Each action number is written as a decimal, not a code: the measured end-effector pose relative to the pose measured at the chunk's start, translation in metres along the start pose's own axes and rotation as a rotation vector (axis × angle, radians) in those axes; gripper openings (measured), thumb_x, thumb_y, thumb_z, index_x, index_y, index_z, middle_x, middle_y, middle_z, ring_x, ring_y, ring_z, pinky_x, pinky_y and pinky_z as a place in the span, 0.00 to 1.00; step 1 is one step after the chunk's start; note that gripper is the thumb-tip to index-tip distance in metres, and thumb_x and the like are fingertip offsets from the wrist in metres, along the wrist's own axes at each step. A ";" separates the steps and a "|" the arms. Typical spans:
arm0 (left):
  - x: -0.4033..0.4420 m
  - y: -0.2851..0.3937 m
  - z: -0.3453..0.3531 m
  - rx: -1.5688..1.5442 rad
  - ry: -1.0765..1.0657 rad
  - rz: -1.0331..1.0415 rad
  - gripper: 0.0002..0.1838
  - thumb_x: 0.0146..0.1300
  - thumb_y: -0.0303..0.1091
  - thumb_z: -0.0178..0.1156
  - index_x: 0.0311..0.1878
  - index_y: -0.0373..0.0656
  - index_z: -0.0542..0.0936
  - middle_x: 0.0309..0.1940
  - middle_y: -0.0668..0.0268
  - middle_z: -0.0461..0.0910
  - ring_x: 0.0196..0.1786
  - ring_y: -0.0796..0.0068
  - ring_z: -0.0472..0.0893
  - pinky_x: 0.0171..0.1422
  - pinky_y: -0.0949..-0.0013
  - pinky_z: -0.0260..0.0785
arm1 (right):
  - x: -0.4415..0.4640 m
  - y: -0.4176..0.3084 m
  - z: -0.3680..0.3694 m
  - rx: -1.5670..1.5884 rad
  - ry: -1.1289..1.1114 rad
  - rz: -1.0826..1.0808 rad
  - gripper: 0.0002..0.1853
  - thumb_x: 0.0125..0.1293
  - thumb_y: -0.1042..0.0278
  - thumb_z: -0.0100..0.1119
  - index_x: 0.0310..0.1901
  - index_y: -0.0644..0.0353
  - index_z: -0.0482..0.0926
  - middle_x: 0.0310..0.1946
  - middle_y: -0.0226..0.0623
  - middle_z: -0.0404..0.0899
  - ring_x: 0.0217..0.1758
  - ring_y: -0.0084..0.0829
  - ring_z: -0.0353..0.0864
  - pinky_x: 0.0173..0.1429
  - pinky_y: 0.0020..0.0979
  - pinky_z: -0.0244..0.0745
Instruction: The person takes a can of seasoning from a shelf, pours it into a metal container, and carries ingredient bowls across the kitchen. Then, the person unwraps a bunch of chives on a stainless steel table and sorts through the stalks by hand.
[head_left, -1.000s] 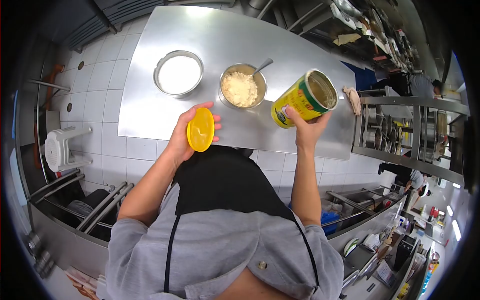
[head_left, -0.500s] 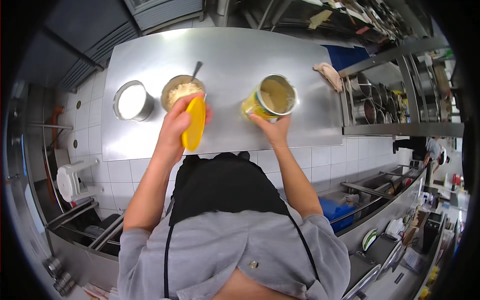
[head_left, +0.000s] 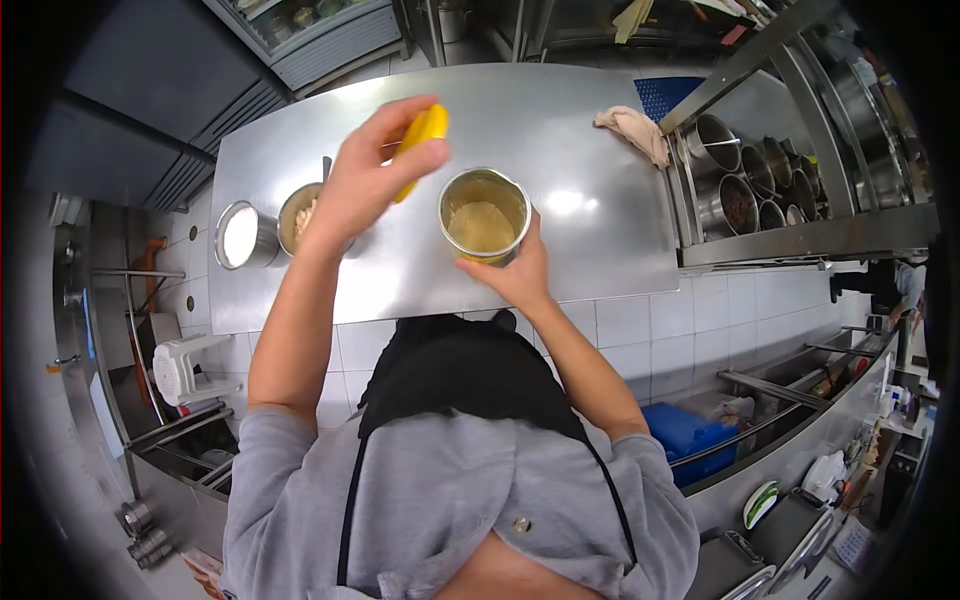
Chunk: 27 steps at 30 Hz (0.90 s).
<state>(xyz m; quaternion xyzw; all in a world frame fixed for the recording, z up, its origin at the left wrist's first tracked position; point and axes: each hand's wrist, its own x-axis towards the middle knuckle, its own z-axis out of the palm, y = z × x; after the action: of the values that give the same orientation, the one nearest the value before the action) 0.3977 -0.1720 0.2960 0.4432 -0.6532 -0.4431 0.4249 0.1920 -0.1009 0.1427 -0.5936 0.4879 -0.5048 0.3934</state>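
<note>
My left hand (head_left: 365, 180) is closed on a yellow plastic lid (head_left: 428, 128), held tilted on edge above the table. My right hand (head_left: 522, 268) grips the lower side of an open can (head_left: 486, 188). Pale powder (head_left: 482, 228) shows at the bottom of the can, whose mouth faces up. Partly hidden behind my left forearm is a bowl (head_left: 288, 218) with pale, crumbly contents and a dark utensil handle (head_left: 327, 168) sticking out. Left of the bowl stands a metal container (head_left: 266, 240) of something white.
All this is on a steel table (head_left: 590, 250). A crumpled cloth (head_left: 636, 134) lies at its far right corner, beside a metal rack (head_left: 760, 245) with several pots. A white plastic stool (head_left: 180, 370) stands on the floor at the left, and a blue bin (head_left: 690, 440) at the right.
My left hand has lifted the yellow lid up and away from the bowl, toward the table's far side. The can in my right hand has moved left and now stands more upright.
</note>
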 end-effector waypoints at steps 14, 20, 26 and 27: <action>-0.023 -0.017 0.084 0.854 -0.183 0.439 0.30 0.61 0.57 0.60 0.60 0.48 0.80 0.55 0.44 0.75 0.56 0.50 0.74 0.60 0.53 0.69 | -0.006 -0.007 0.010 -0.068 0.077 0.065 0.37 0.57 0.63 0.75 0.65 0.62 0.69 0.63 0.44 0.72 0.66 0.38 0.72 0.68 0.43 0.67; -0.012 -0.022 0.089 0.940 -0.302 0.439 0.17 0.68 0.51 0.54 0.46 0.52 0.85 0.50 0.57 0.79 0.55 0.56 0.73 0.54 0.53 0.65 | -0.006 0.008 0.024 -0.129 0.180 -0.124 0.35 0.54 0.67 0.77 0.63 0.63 0.71 0.59 0.41 0.76 0.61 0.36 0.76 0.63 0.38 0.72; -0.012 -0.013 0.088 0.990 -0.345 0.415 0.16 0.67 0.49 0.54 0.47 0.54 0.85 0.49 0.62 0.80 0.56 0.59 0.74 0.51 0.53 0.64 | -0.012 0.020 0.016 -0.052 0.123 -0.031 0.35 0.53 0.67 0.79 0.62 0.64 0.72 0.57 0.40 0.77 0.60 0.35 0.78 0.62 0.37 0.74; -0.010 -0.012 0.086 0.982 -0.331 0.417 0.17 0.66 0.50 0.55 0.48 0.54 0.85 0.49 0.62 0.80 0.56 0.60 0.74 0.51 0.53 0.64 | -0.012 0.021 0.015 -0.042 0.115 -0.024 0.35 0.53 0.68 0.79 0.62 0.64 0.73 0.56 0.40 0.77 0.59 0.35 0.78 0.61 0.37 0.74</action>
<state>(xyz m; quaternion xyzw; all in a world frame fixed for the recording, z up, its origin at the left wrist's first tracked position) 0.3209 -0.1473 0.2613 0.3752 -0.9147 -0.0571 0.1390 0.2031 -0.0943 0.1172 -0.5775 0.5131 -0.5322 0.3463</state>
